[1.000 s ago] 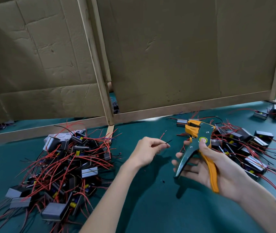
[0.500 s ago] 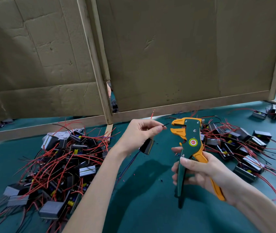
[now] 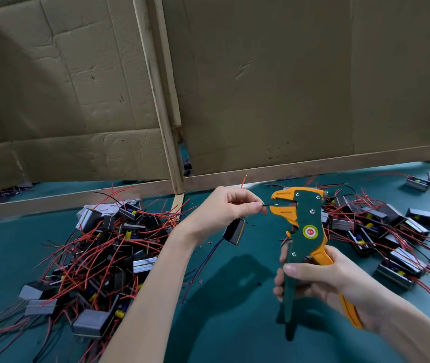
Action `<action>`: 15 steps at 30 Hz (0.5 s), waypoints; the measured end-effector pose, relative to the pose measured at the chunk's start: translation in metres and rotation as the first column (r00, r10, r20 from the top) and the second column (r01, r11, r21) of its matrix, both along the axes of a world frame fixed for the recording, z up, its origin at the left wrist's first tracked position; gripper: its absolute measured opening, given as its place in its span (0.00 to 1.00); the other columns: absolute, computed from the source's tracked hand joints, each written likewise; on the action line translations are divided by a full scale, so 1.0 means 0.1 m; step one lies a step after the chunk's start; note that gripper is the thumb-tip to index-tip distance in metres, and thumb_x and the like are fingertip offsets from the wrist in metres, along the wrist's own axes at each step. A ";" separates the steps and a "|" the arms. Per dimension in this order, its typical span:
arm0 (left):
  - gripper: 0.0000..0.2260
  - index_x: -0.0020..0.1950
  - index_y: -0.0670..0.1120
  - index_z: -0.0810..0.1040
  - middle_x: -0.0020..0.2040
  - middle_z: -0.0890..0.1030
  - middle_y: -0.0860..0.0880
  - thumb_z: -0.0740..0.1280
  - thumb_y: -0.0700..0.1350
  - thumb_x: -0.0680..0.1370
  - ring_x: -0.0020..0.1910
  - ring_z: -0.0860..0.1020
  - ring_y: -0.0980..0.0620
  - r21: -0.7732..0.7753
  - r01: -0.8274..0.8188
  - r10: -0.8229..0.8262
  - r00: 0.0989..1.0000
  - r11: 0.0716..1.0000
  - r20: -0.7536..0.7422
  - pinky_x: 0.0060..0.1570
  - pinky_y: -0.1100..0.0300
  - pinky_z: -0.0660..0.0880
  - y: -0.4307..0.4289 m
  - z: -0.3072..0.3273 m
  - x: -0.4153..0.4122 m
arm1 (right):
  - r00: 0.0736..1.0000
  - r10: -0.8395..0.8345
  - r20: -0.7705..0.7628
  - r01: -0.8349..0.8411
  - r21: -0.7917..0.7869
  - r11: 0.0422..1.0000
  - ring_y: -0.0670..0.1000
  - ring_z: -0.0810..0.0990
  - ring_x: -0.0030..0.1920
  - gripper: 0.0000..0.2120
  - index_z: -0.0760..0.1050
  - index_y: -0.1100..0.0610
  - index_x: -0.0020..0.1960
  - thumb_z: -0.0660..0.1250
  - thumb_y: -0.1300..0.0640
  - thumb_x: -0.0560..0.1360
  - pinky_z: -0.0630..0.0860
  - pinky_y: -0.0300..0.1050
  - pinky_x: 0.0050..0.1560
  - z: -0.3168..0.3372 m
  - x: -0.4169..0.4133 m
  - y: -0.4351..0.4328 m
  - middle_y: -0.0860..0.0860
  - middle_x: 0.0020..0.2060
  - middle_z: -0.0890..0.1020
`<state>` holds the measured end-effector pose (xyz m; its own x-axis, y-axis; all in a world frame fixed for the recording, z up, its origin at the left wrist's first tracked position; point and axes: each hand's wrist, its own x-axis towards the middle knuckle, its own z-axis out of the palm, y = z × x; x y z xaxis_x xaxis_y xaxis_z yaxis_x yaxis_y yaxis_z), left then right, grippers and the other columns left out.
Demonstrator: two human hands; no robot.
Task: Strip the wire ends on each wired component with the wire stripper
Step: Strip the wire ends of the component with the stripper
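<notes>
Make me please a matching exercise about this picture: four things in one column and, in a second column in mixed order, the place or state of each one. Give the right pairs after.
Things
1. wire stripper
2. black wire
3. small black component
4. big pile of components

Places or states
A. lies on the green table, on the person's left side
B. pinched by the left hand, its tip at the stripper's jaws
C. dangles below the left hand
D. gripped upright by the right hand

Pairs: 1-D, 2-B, 3-C, 4-A
</notes>
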<state>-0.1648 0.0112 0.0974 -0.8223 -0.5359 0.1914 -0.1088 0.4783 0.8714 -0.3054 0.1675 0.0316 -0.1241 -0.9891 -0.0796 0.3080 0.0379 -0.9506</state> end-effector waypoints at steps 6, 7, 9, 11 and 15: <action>0.07 0.43 0.46 0.82 0.37 0.77 0.51 0.66 0.42 0.79 0.39 0.69 0.56 0.002 0.024 -0.024 0.999 1.000 0.029 0.39 0.71 0.66 0.02 0.01 0.02 | 0.999 0.016 -0.049 -0.016 0.002 1.000 0.66 0.81 0.38 0.08 0.81 0.61 0.42 0.75 0.65 0.63 0.80 0.53 0.39 0.02 0.03 0.01 0.68 0.38 0.79; 0.07 0.43 0.46 0.82 0.38 0.77 0.48 0.66 0.42 0.79 0.39 0.69 0.55 0.007 0.029 -0.029 0.999 1.000 0.035 0.39 0.70 0.66 0.02 0.01 0.02 | 0.998 0.022 -0.057 -0.021 0.007 1.000 0.65 0.81 0.37 0.07 0.81 0.61 0.41 0.75 0.64 0.63 0.80 0.53 0.39 0.03 0.03 0.01 0.67 0.37 0.79; 0.07 0.43 0.47 0.82 0.39 0.78 0.49 0.66 0.41 0.79 0.40 0.69 0.55 0.023 0.041 -0.042 0.998 0.999 0.042 0.40 0.70 0.66 0.01 0.01 0.03 | 0.997 0.031 -0.072 -0.029 0.026 0.999 0.64 0.80 0.36 0.09 0.81 0.59 0.41 0.78 0.62 0.63 0.80 0.54 0.39 0.03 0.04 0.02 0.66 0.36 0.79; 0.07 0.44 0.46 0.82 0.37 0.80 0.54 0.66 0.40 0.78 0.40 0.71 0.57 0.040 0.053 -0.054 0.998 0.998 0.039 0.40 0.72 0.68 0.00 0.01 0.04 | 0.995 0.032 -0.094 -0.027 0.053 0.998 0.62 0.80 0.34 0.12 0.80 0.59 0.39 0.80 0.57 0.60 0.79 0.54 0.39 0.02 0.04 0.02 0.64 0.35 0.78; 0.06 0.48 0.42 0.83 0.38 0.81 0.55 0.66 0.40 0.79 0.41 0.71 0.55 0.048 0.081 -0.083 0.995 0.996 0.046 0.44 0.69 0.68 -0.02 0.01 0.06 | 0.992 -0.001 -0.125 0.014 0.105 0.994 0.59 0.77 0.29 0.16 0.78 0.57 0.36 0.81 0.54 0.56 0.78 0.51 0.35 0.00 0.08 0.03 0.63 0.31 0.76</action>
